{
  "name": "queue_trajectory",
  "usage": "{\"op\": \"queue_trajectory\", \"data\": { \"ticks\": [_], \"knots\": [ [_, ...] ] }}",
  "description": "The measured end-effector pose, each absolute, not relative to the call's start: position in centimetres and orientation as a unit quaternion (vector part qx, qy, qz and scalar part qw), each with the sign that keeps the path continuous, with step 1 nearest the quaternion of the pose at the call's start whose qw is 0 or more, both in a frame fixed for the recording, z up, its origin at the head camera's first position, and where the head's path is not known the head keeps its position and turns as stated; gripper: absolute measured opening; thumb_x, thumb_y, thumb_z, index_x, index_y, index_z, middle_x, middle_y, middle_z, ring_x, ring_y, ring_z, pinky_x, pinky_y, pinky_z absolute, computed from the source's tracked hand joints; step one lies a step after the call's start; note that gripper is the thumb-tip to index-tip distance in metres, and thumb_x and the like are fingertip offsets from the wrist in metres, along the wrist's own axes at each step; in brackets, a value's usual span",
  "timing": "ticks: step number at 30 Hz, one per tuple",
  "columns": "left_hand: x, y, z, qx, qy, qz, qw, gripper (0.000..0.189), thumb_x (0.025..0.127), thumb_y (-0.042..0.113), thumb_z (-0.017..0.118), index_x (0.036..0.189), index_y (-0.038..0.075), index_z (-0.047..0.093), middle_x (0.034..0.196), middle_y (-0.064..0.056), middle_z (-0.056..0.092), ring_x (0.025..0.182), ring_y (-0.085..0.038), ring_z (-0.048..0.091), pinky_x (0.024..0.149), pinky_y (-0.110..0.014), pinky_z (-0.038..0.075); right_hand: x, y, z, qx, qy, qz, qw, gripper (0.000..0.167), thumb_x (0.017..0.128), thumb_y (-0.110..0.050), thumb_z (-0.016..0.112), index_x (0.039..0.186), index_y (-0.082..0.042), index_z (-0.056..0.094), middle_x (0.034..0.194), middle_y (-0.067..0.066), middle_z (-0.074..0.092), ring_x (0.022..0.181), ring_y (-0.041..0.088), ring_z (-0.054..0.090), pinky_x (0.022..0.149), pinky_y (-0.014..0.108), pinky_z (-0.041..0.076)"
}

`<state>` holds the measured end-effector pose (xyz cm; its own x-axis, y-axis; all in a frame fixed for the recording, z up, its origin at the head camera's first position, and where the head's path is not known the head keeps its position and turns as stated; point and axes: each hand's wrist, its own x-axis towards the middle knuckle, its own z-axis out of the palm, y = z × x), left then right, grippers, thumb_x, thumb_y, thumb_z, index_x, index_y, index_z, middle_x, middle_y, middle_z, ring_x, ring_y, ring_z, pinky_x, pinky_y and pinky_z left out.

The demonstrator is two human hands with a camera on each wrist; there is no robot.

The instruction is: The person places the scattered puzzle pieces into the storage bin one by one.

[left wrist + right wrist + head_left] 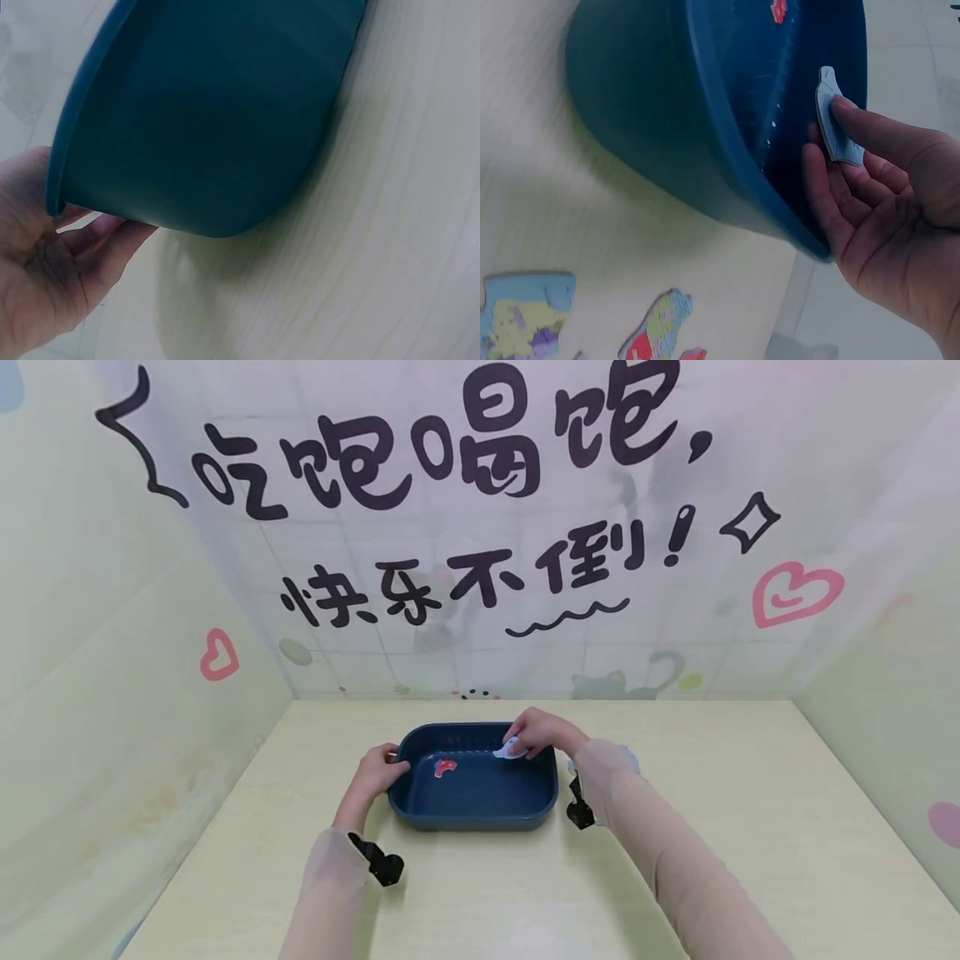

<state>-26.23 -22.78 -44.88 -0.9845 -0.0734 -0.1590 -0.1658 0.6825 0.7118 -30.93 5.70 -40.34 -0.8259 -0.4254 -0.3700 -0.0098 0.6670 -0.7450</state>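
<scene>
A dark blue plastic basin (472,821) stands on the table. My left hand (377,770) grips its left end, thumb over the rim and fingers against the outer wall, as the left wrist view shows. Over the basin's back right part, my right hand (542,731) pinches a flat light blue puzzle piece (826,94) between thumb and fingers. The piece tilts, with its narrow end pointing away from the palm. On the basin floor, towards the left, lies a small red puzzle piece (444,767).
Several colourful map-like puzzle pieces lie on the table outside the basin's right end, among them a blue and yellow piece (529,315) and a long green and red piece (660,322). My right sleeve (660,843) partly hides them in the head view. A printed curtain (480,652) hangs behind the table.
</scene>
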Motion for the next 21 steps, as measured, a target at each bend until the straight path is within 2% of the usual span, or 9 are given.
{"op": "queue_trajectory", "data": {
  "ticks": [3,4,7,11,13,18,20,21],
  "knots": [
    [-26.3,-22.8,-44.8,-0.065,0.915,0.395,0.060,0.040,0.086,0.012,0.055,0.121,-0.006,0.051,0.106,-0.025,0.056,0.085,-0.028,0.059,0.058,-0.031,0.051,-32.0,4.9,-41.5,-0.110,0.880,-0.373,0.275,0.025,0.079,-0.004,0.067,0.103,-0.002,0.068,0.100,0.013,0.067,0.081,0.017,0.062,0.070,0.033,0.055],
    [-26.3,-22.8,-44.8,-0.065,0.915,0.395,0.060,0.039,0.086,0.012,0.055,0.121,-0.007,0.051,0.106,-0.025,0.056,0.085,-0.028,0.059,0.058,-0.031,0.051,-33.1,4.9,-42.7,-0.123,0.874,-0.381,0.276,0.022,0.076,-0.008,0.071,0.098,-0.006,0.070,0.094,0.010,0.068,0.077,0.016,0.061,0.065,0.030,0.055],
    [-26.3,-22.9,-44.9,-0.063,0.915,0.395,0.060,0.039,0.086,0.012,0.055,0.121,-0.007,0.051,0.106,-0.025,0.056,0.086,-0.029,0.059,0.059,-0.032,0.051,-34.2,4.2,-43.5,-0.117,0.875,-0.375,0.283,0.019,0.074,-0.007,0.073,0.093,-0.010,0.072,0.089,0.006,0.068,0.074,0.015,0.061,0.062,0.029,0.055],
    [-26.3,-23.0,-44.9,-0.063,0.914,0.396,0.059,0.039,0.086,0.011,0.055,0.121,-0.006,0.051,0.108,-0.026,0.056,0.087,-0.029,0.060,0.060,-0.032,0.051,-33.2,2.8,-41.6,-0.079,0.887,-0.356,0.285,0.023,0.079,0.000,0.066,0.101,-0.004,0.069,0.101,0.011,0.066,0.084,0.020,0.063,0.070,0.033,0.055],
    [-26.4,-23.1,-44.9,-0.063,0.914,0.396,0.058,0.039,0.086,0.011,0.055,0.121,-0.006,0.051,0.108,-0.026,0.056,0.088,-0.030,0.060,0.060,-0.032,0.051,-33.5,2.3,-42.0,-0.074,0.888,-0.348,0.293,0.024,0.081,0.002,0.063,0.104,-0.003,0.067,0.104,0.012,0.065,0.086,0.021,0.063,0.073,0.033,0.055],
    [-26.4,-23.0,-45.0,-0.064,0.917,0.390,0.057,0.038,0.086,0.012,0.056,0.120,-0.006,0.052,0.106,-0.024,0.057,0.088,-0.028,0.058,0.065,-0.033,0.051,-37.6,1.8,-47.5,-0.118,0.860,-0.371,0.329,0.023,0.077,0.000,0.067,0.099,-0.007,0.068,0.095,0.008,0.063,0.076,0.018,0.063,0.065,0.029,0.055],
    [-26.5,-23.0,-44.9,-0.066,0.917,0.388,0.057,0.038,0.086,0.013,0.056,0.120,-0.005,0.052,0.106,-0.024,0.056,0.089,-0.028,0.058,0.067,-0.033,0.050,-36.8,1.4,-46.8,-0.121,0.857,-0.375,0.333,0.025,0.079,0.001,0.065,0.103,-0.006,0.067,0.099,0.010,0.062,0.078,0.019,0.063,0.067,0.028,0.055],
    [-26.4,-23.0,-44.8,-0.067,0.918,0.388,0.057,0.038,0.086,0.013,0.056,0.120,-0.006,0.052,0.106,-0.024,0.056,0.089,-0.028,0.057,0.068,-0.034,0.050,-35.6,1.1,-45.4,-0.113,0.858,-0.373,0.334,0.028,0.080,0.002,0.063,0.107,-0.005,0.065,0.105,0.011,0.061,0.084,0.021,0.063,0.072,0.030,0.055]
  ]
}}
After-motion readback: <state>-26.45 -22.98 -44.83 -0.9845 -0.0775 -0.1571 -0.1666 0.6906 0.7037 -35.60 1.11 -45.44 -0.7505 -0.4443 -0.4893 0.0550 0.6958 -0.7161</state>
